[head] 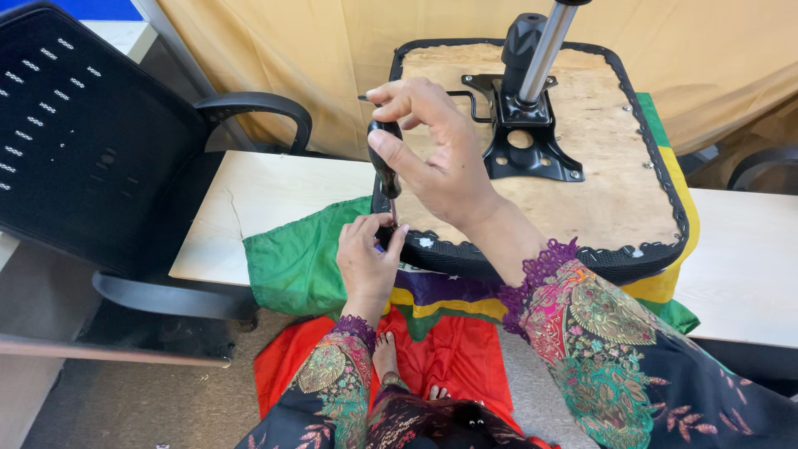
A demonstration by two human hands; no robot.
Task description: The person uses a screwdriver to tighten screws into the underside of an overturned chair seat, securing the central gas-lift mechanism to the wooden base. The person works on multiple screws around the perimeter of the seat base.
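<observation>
underneath, a pale table [274, 195] bears striped cloth [299, 266]; tan curtain [332, 50] behind.

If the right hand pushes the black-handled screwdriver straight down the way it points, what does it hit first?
Most likely the black fabric-trimmed front edge of the upturned plywood seat base, right beside the left hand's fingertips. The right hand holds the screwdriver near upright; depth is unclear.
</observation>
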